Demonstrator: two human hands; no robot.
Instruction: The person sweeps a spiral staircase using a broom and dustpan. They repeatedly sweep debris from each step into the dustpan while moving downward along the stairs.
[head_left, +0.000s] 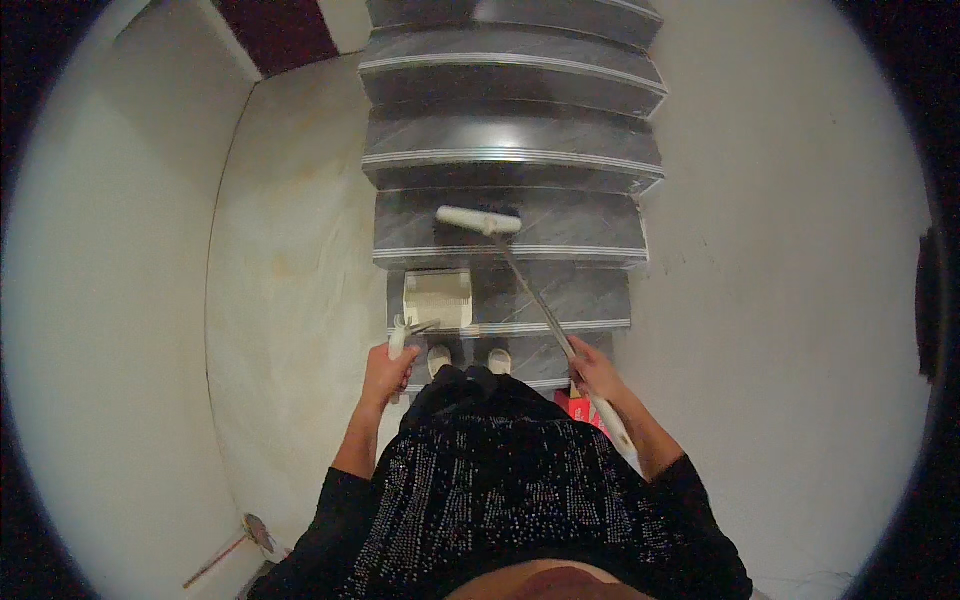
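My right hand (595, 367) grips the shaft of a broom (538, 300), whose pale grip end runs back along my forearm. The broom's white head (478, 220) with dark bristles rests on the grey stair tread (585, 217) two steps up from my feet. In my left hand (390, 373) is the white handle of a long-handled dustpan. Its cream pan (439, 300) lies on the left side of the step just below the broom head, open side facing the riser. Any dirt in the pan is too small to tell.
More grey stairs with striped metallic nosings (510, 155) climb ahead. A stained pale wall (292, 262) borders the left side and a plain wall (765, 225) the right. Red printed boxes (579, 409) show beside my right hip. My light shoes (499, 361) stand on a lower step.
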